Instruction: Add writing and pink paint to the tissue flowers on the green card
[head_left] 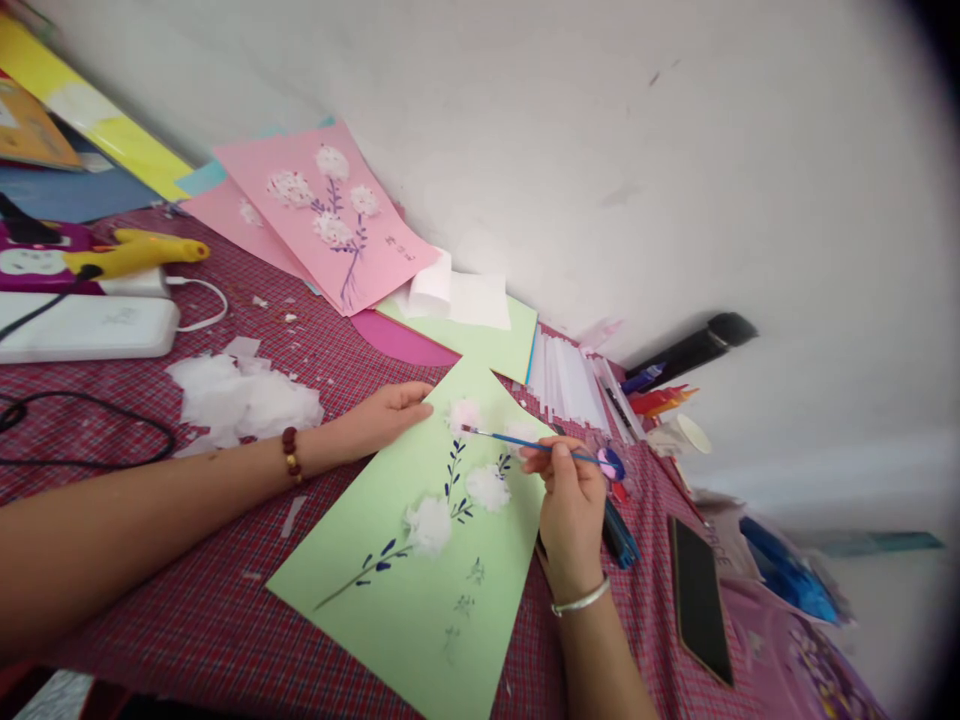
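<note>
My left hand [390,412] outstretched, gripping one card [409,620], right hand [572,500] curled, pinching one brush [517,441], two pink sheets [384,215] upper left

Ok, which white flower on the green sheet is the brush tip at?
The top flower, closest to the sheet's far end: the brush has its tip over it alone, while the others sit lower.
</note>
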